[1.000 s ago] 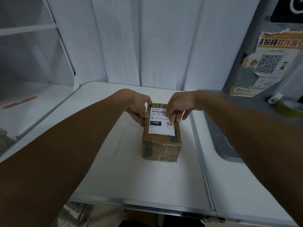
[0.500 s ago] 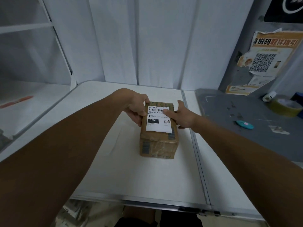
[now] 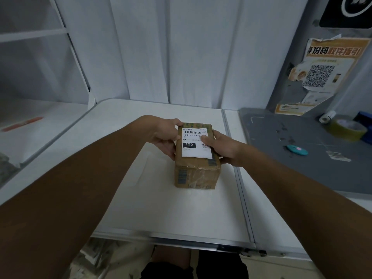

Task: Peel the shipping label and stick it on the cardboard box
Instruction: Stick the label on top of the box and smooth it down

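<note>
On the table (image 3: pixel 181 208): box (image 3: pixel 196 174), long axis running away from the person
Label (image 3: pixel 196 150): flat on its top
Left hand (image 3: pixel 165 135): clamped on box's left side
Right hand (image 3: pixel 225 148): gripping right side — thumb on label, nearer its loose-looking right edge

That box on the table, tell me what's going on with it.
A person is labelling the cardboard box on the white table. The shipping label already lies on its top face. The left hand grips the box's left side, while the right hand holds the right side with its thumb pressing the label down.
</note>
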